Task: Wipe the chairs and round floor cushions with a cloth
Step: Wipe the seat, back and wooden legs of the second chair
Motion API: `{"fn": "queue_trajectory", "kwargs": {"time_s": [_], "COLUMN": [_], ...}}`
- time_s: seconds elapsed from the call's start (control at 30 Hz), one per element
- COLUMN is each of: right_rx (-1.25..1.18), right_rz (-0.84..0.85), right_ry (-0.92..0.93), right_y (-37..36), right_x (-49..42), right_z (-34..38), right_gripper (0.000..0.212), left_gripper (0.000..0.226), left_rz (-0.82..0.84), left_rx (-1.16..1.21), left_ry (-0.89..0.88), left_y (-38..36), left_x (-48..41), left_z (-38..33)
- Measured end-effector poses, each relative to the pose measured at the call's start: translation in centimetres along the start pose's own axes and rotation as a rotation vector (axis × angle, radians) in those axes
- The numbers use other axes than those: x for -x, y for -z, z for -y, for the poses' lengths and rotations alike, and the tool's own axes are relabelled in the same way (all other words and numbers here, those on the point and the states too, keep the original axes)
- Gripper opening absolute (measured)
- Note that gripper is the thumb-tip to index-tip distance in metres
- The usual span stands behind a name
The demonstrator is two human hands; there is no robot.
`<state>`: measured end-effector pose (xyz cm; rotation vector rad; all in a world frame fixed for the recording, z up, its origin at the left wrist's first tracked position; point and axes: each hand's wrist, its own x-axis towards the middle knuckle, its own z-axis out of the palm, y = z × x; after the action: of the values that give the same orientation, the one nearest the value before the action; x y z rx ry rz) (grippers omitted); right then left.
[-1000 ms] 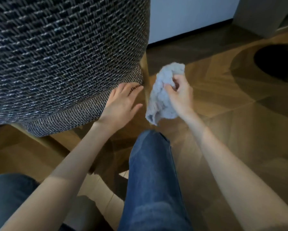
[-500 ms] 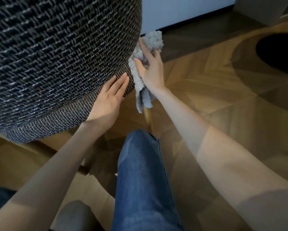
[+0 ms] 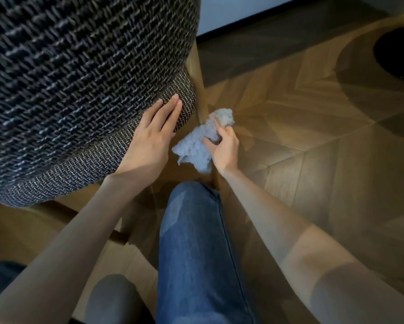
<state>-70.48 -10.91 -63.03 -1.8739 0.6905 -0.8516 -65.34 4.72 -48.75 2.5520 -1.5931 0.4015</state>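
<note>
A chair (image 3: 79, 78) with dark woven upholstery fills the upper left of the head view. Its light wooden leg (image 3: 196, 73) runs down past the seat's right edge. My left hand (image 3: 152, 139) lies flat, fingers straight, on the lower rim of the seat. My right hand (image 3: 224, 146) grips a crumpled pale grey cloth (image 3: 196, 148) low against the wooden leg, just right of the left hand. Part of the leg is hidden behind the cloth and hand.
Herringbone wooden floor (image 3: 313, 136) spreads to the right. A dark round object (image 3: 397, 52) sits at the upper right edge. A white wall with a dark skirting (image 3: 231, 10) is behind the chair. My knee in blue jeans (image 3: 196, 242) is below the hands.
My right hand has brought the cloth down from the upper side of the seat to the wooden leg below. The left hand has stayed flat on the seat rim.
</note>
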Motion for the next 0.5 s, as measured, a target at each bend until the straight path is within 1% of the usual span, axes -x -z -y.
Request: {"fn": "queue_trajectory", "kwargs": {"time_s": [0.07,0.13,0.2,0.23,0.3,0.4,0.43,0.5], "right_rx": [0.001,0.020,0.060,0.073,0.107,0.127,0.112,0.083], "right_rz": [0.054,0.146,0.201,0.198,0.173,0.156,0.138,0.078], "right_ry": [-0.117,-0.302,-0.444,-0.471,-0.476,-0.492,-0.458,-0.313], "right_y": [-0.3,-0.5,-1.0,-1.3,-1.8,-1.7,-1.5,-1.0], "right_x": [0.8,2.0,3.5,4.1,4.4,4.0,3.8,2.7], "right_z": [-1.6,-3.6,-5.4,-6.0,-6.3,-5.3,-4.7,-2.6], "right_gripper": [0.063,0.059,0.048,0.041,0.031,0.031,0.033,0.044], "left_gripper": [0.059,0.058,0.058,0.058,0.058,0.056,0.056,0.057], "left_rz": [-0.006,-0.002,0.004,0.010,0.012,0.014,0.016,0.014], "left_rx": [-0.002,-0.009,-0.018,-0.019,-0.012,0.013,0.025,0.036], "left_ry": [-0.006,-0.014,-0.020,-0.018,-0.019,-0.022,-0.015,-0.009], "left_y": [0.0,0.1,0.2,0.2,0.3,0.5,0.5,0.5], "left_x": [-0.1,-0.1,-0.1,-0.1,-0.1,-0.1,0.0,0.0], "left_z": [0.1,0.1,0.1,0.1,0.1,0.0,0.0,0.1]}}
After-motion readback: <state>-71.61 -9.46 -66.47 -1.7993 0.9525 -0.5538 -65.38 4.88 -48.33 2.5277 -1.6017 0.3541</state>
